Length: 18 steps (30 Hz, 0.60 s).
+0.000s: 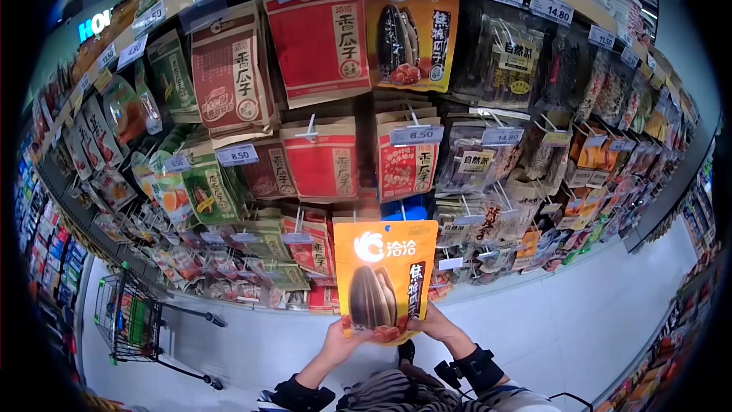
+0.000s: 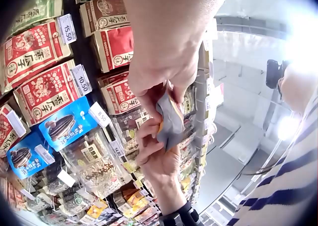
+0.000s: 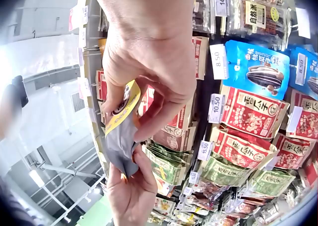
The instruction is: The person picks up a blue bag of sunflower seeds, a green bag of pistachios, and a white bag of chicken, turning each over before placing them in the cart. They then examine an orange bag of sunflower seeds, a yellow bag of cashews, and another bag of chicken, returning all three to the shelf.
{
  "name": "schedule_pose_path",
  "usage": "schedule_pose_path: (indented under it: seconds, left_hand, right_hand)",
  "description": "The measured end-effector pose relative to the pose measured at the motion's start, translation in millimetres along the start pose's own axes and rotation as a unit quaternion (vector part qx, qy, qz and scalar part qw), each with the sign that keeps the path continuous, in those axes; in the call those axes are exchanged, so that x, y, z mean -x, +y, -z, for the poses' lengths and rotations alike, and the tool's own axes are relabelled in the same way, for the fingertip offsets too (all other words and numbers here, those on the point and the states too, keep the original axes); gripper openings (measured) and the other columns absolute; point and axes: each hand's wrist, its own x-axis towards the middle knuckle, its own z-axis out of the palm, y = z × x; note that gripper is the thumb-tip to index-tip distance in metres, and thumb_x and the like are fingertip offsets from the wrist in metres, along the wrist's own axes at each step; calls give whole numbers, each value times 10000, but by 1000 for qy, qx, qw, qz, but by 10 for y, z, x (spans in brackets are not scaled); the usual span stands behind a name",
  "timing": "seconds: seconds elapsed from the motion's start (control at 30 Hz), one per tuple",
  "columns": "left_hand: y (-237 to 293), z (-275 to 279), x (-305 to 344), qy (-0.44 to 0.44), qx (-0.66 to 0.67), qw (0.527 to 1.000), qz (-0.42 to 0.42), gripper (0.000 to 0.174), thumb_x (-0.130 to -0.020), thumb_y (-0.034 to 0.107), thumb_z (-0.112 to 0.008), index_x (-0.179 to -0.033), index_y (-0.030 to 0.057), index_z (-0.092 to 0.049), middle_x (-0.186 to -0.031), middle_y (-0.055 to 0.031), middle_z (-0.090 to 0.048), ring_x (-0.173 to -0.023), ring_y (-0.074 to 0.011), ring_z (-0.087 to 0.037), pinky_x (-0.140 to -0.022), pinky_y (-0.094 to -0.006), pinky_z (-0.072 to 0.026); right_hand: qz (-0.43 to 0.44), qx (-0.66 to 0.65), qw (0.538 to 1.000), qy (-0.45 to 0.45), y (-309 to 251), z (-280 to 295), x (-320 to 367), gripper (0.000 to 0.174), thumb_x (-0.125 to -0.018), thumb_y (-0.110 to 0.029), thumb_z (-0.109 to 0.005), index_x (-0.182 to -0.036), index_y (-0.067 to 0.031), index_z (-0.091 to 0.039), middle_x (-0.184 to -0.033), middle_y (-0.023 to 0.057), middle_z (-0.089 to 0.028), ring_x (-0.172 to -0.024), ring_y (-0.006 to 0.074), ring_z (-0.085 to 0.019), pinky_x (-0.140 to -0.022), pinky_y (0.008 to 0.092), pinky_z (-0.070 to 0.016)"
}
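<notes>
Okay, step in hand looks like checking a picked pouch: the orange pouch (image 1: 385, 278) is upright in front of the hanging racks, printed face to the head camera, clear of the pegs as far as I can judge. Left hand (image 1: 343, 341) grips its lower left corner, right hand (image 1: 436, 323) the lower right; both thumbs and fingers are closed on the edges, neither released.

Next move, my guess, calls for one hand taking the full hold so the other can let go, then a clear path — either to a peg or over to the shopping cart (image 1: 158, 320) on the floor. Can't tell which. Watch the neighbouring packs; a swing could snag them.

View differences: head gets the front print and the cart, neither wrist view has the cart. Wrist views give the grey underside (image 3: 121, 141) and the finger wrap instead, plus blue pouches (image 3: 256, 69) hanging on the rack — head shows just a bit of blue behind the pouch. Striped clothing (image 2: 278, 191) is plain in left wrist.
</notes>
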Motion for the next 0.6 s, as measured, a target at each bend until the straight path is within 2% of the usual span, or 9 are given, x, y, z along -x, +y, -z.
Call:
schedule_pose_path:
  seconds: [0.1,0.2,0.3,0.33,0.43,0.47,0.53,0.6]
  left_hand:
    - [64,-91,-288,-13,-7,1000,-27,219,-732,1,-577,-945,-25,-534,-882,-58,-592,-799,-107,-544,-745,-235,-417]
    - [230,-245,-573,-29,-36,998,-48,218,-732,1,-577,-945,-22,-536,-883,-57,-592,-807,-106,-545,-745,-237,-419]
    - [212,-355,-840,-35,-42,997,-60,224,-729,0,-580,-947,-20,-537,-880,-57,-593,-815,-105,-542,-744,-236,-420]
    - [184,-375,-927,-37,-41,997,-62,226,-727,-1,-582,-948,-19,-538,-878,-57,-593,-817,-105,-542,-744,-236,-420]
    - [179,-433,-1102,-34,-24,997,-64,245,-712,8,-599,-949,-14,-541,-883,-58,-593,-815,-105,-541,-744,-237,-418]
    - [204,-436,-1128,-18,-38,997,-67,248,-709,6,-600,-949,-12,-541,-884,-55,-592,-814,-104,-541,-743,-237,-419]
    - [288,-456,-1137,13,-64,995,-71,254,-702,4,-602,-949,-7,-542,-885,-50,-590,-813,-103,-540,-741,-237,-419]
    - [396,-434,-1164,1,5,996,-90,255,-700,2,-599,-948,-3,-540,-878,-41,-588,-808,-101,-539,-738,-236,-419]
  right_hand:
    - [28,37,999,-5,-198,226,-126,277,-631,-109,-639,-878,-15,-557,-773,38,-588,-720,119,-556,-658,231,-438]
    - [21,45,999,-13,-270,534,-198,305,-663,-32,-591,-963,-2,-546,-864,56,-599,-784,129,-562,-697,256,-448]
    - [21,29,999,32,-559,657,-246,320,-599,-66,-647,-900,-17,-551,-794,36,-592,-733,109,-553,-652,228,-445]
    - [36,62,997,26,-576,757,-281,345,-598,-25,-643,-929,-16,-546,-820,33,-592,-740,105,-551,-659,228,-445]
    - [36,109,993,3,-706,953,-331,345,-646,3,-611,-980,-6,-527,-864,53,-592,-778,118,-559,-689,245,-450]
    - [57,163,985,7,-748,1017,-373,330,-663,22,-594,-983,0,-517,-875,34,-579,-765,96,-542,-678,239,-446]
    - [79,146,986,10,-994,1006,-442,318,-676,40,-575,-985,2,-513,-882,22,-569,-766,86,-530,-676,232,-441]
    - [96,179,979,21,-1288,1012,-507,333,-704,49,-550,-1029,15,-488,-938,21,-547,-816,76,-509,-699,215,-427]
